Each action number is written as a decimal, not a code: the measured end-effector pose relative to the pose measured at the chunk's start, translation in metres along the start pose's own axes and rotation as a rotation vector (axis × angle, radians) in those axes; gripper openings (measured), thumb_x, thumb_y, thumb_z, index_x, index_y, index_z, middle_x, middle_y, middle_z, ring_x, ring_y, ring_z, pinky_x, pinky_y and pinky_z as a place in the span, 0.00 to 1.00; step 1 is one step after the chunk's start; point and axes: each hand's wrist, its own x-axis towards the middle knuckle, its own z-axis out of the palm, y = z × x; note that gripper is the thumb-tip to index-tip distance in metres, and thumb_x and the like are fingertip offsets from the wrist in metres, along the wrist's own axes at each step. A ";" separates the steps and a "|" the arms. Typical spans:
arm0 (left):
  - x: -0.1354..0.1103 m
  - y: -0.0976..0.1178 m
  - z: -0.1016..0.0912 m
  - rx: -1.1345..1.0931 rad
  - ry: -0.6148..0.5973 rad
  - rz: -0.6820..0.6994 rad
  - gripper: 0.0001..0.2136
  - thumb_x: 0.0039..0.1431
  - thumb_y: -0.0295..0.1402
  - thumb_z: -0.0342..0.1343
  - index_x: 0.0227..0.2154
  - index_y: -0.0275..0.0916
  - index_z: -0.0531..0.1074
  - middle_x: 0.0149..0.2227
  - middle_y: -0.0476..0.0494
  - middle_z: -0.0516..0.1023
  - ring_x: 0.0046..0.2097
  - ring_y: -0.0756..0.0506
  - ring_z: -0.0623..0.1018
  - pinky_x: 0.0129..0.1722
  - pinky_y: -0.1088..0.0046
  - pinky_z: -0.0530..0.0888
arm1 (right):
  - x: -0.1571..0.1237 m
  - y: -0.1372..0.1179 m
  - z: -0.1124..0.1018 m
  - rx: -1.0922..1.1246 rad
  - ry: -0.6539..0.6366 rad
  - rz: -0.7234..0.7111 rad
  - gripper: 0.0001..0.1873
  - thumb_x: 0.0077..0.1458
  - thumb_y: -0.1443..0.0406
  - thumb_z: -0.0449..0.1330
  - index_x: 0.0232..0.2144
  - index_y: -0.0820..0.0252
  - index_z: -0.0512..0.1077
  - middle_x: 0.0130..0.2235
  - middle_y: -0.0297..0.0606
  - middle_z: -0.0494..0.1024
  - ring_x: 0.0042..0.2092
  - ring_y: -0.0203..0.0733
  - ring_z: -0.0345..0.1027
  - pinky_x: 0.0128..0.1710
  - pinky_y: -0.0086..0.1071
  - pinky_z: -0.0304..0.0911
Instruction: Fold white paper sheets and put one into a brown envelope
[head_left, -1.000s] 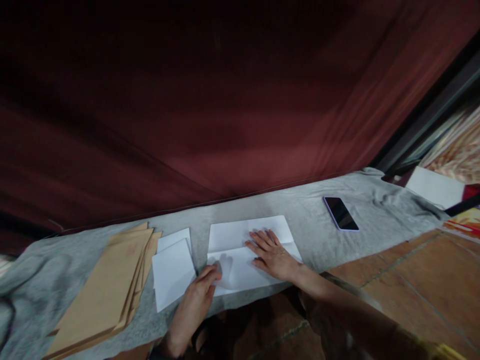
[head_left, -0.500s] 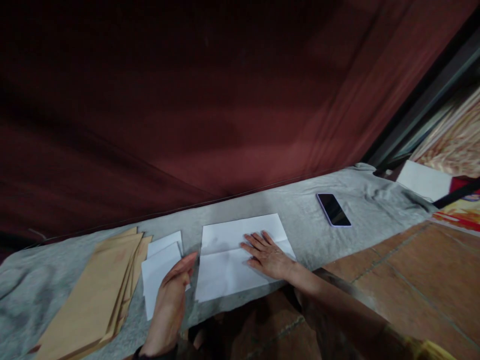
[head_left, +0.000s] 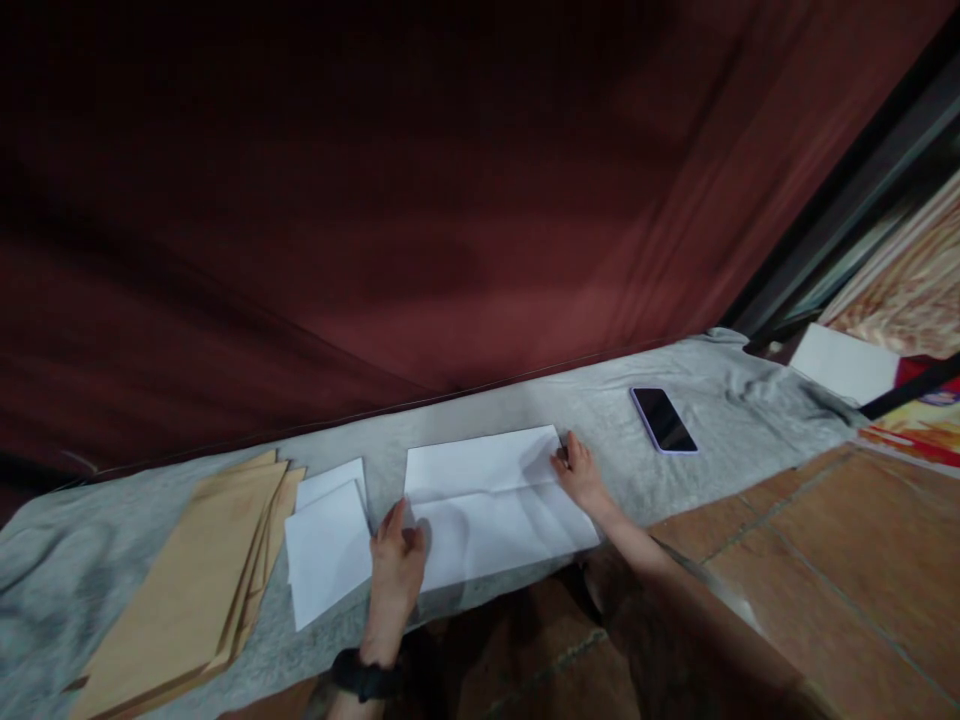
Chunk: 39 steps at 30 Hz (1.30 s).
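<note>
A white sheet of paper [head_left: 491, 500] with a crease across its middle lies on the grey cloth [head_left: 615, 420]. My left hand [head_left: 395, 565] rests at the sheet's near left corner, fingers curled on its edge. My right hand [head_left: 579, 472] sits at the sheet's right edge by the crease, fingers bent and touching the paper. Whether either hand pinches the sheet or only presses it is unclear.
Two smaller folded white sheets [head_left: 328, 540] lie left of the big one. A stack of brown envelopes [head_left: 195, 580] is further left. A dark phone [head_left: 663, 420] lies to the right. A dark red curtain [head_left: 420, 200] hangs behind; tiled floor [head_left: 825, 540] at right.
My right hand slid from the middle of the sheet to its right edge. My left hand came back from the smaller sheets to the big sheet's near left corner.
</note>
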 end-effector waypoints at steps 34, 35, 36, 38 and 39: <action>-0.031 -0.022 -0.110 0.876 -0.243 0.105 0.25 0.68 0.42 0.49 0.61 0.32 0.67 0.65 0.25 0.66 0.65 0.32 0.68 0.59 0.53 0.70 | -0.049 -0.065 -0.001 -0.416 -0.234 -0.352 0.29 0.69 0.56 0.45 0.69 0.54 0.56 0.72 0.44 0.53 0.70 0.60 0.48 0.67 0.62 0.40; -0.031 -0.020 -0.111 0.889 -0.244 0.119 0.24 0.68 0.42 0.49 0.60 0.31 0.68 0.64 0.24 0.68 0.64 0.33 0.70 0.58 0.54 0.71 | -0.049 -0.065 -0.001 -0.412 -0.236 -0.354 0.30 0.69 0.56 0.46 0.69 0.53 0.56 0.72 0.45 0.53 0.70 0.60 0.48 0.67 0.62 0.40; -0.031 -0.019 -0.112 0.898 -0.240 0.135 0.23 0.68 0.41 0.49 0.59 0.31 0.69 0.62 0.24 0.70 0.62 0.33 0.72 0.57 0.55 0.72 | -0.048 -0.066 -0.001 -0.408 -0.238 -0.353 0.30 0.69 0.56 0.46 0.69 0.53 0.56 0.72 0.45 0.53 0.70 0.61 0.48 0.66 0.63 0.40; -0.031 -0.017 -0.113 0.904 -0.227 0.167 0.21 0.69 0.40 0.48 0.56 0.31 0.71 0.59 0.24 0.73 0.59 0.34 0.75 0.54 0.56 0.73 | -0.047 -0.067 -0.003 -0.401 -0.250 -0.347 0.30 0.68 0.55 0.47 0.69 0.54 0.56 0.71 0.46 0.54 0.70 0.61 0.49 0.66 0.63 0.41; -0.031 -0.016 -0.113 0.900 -0.222 0.183 0.19 0.69 0.39 0.48 0.54 0.32 0.72 0.57 0.25 0.75 0.57 0.34 0.76 0.53 0.57 0.74 | -0.046 -0.069 -0.004 -0.399 -0.258 -0.342 0.30 0.69 0.55 0.47 0.69 0.54 0.57 0.71 0.46 0.54 0.70 0.61 0.49 0.66 0.63 0.41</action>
